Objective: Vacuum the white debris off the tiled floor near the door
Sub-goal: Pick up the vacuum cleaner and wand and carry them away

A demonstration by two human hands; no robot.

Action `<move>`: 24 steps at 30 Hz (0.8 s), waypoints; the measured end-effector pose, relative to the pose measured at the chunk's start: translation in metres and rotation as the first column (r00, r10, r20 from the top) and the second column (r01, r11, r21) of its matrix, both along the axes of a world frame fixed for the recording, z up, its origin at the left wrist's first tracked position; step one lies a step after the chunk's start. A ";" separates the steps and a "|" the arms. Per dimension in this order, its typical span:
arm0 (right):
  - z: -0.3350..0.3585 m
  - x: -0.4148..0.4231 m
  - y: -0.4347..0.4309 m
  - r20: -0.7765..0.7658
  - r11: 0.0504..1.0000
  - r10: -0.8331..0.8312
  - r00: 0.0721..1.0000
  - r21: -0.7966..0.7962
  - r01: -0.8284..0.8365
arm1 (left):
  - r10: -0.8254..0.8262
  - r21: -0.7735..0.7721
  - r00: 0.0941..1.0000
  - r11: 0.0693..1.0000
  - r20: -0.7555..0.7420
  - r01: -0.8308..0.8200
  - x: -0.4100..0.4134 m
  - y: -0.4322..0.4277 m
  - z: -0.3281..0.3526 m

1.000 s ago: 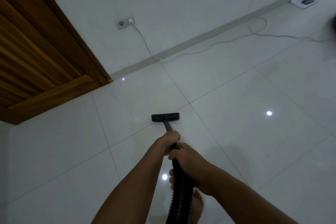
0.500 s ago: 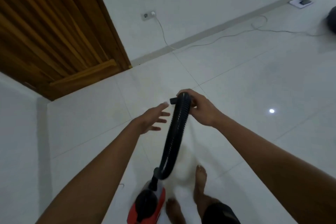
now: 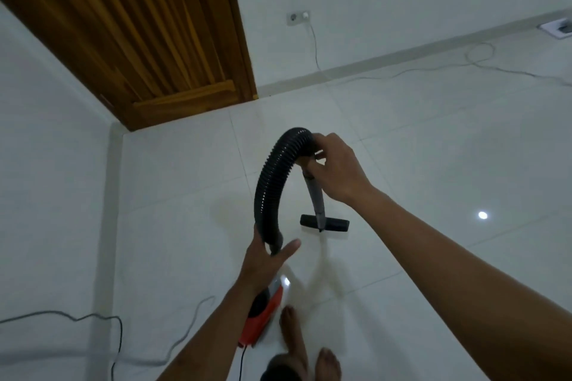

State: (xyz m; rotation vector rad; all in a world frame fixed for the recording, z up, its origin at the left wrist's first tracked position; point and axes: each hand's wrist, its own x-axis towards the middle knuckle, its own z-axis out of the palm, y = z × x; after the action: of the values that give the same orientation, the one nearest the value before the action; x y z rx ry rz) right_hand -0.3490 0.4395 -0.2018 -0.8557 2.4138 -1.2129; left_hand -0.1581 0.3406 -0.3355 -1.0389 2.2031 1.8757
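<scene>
A black ribbed vacuum hose point(image 3: 272, 182) arches up in front of me. My right hand point(image 3: 335, 168) grips its upper end, where the grey wand point(image 3: 315, 198) joins. The wand hangs down to a black floor nozzle point(image 3: 325, 223), lifted above the white tiled floor point(image 3: 418, 164). My left hand point(image 3: 266, 260) wraps the hose's lower end near the red and black vacuum body point(image 3: 263, 315) by my bare feet. The wooden door point(image 3: 139, 34) stands at the upper left. No white debris is discernible on the tiles.
A wall socket point(image 3: 297, 18) with a white cable point(image 3: 402, 71) trailing along the floor to the right. A dark power cord point(image 3: 93, 318) snakes over the floor at the lower left. A white floor fitting point(image 3: 557, 28) sits at the far right. The wall corner is left of the door.
The nozzle has been lifted off the floor and swung back toward me. My left hand, open half a second ago, now holds the hose's lower end. The view has turned toward the door.
</scene>
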 end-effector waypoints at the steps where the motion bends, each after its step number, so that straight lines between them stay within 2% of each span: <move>1: 0.002 0.010 0.003 -0.010 1.000 -0.003 1.000 -0.006 0.003 | 0.032 0.015 0.999 0.999 0.021 -0.032 -0.002 0.005 0.000; 4: 0.015 0.038 0.009 -0.010 0.998 -0.037 0.999 -0.049 0.036 | 0.108 0.032 0.993 0.993 0.048 -0.110 -0.001 0.015 0.001; 9: 0.038 0.072 0.009 0.001 0.994 -0.033 0.999 -0.108 0.033 | 0.044 -0.083 0.998 0.996 0.045 -0.040 -0.002 0.007 -0.018; 12: 0.044 0.082 0.001 0.004 0.991 -0.034 0.999 -0.126 0.035 | -0.055 -0.152 0.998 0.987 0.034 0.059 -0.007 0.000 -0.034; 15: 0.046 0.085 -0.007 -0.007 0.989 -0.055 0.998 -0.139 0.054 | 0.025 -0.206 0.999 0.978 0.039 -0.017 -0.012 -0.010 -0.041; 18: 0.043 0.090 -0.017 -0.005 0.983 -0.082 0.997 -0.165 0.080 | 0.027 -0.250 0.999 0.968 0.043 -0.015 -0.014 -0.026 -0.049; 20: 0.041 0.090 -0.022 0.068 0.972 -0.080 0.994 -0.217 0.093 | 0.020 -0.272 0.998 0.962 0.059 -0.003 -0.014 -0.033 -0.050; 23: 0.022 0.086 -0.013 0.319 0.927 0.018 0.948 -0.362 0.104 | 0.059 -0.285 0.998 0.957 0.037 -0.046 -0.014 -0.045 -0.052; 24: 0.003 0.087 -0.006 0.330 0.930 0.019 0.944 -0.353 0.105 | 0.081 -0.282 0.997 0.957 0.020 -0.072 -0.014 -0.050 -0.052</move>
State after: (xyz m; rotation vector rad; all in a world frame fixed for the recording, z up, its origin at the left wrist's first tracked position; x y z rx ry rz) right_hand -0.2625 0.4337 -0.1991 -0.6303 1.9805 -1.7091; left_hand -0.1722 0.2903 -0.3877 -1.2020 2.4981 1.5896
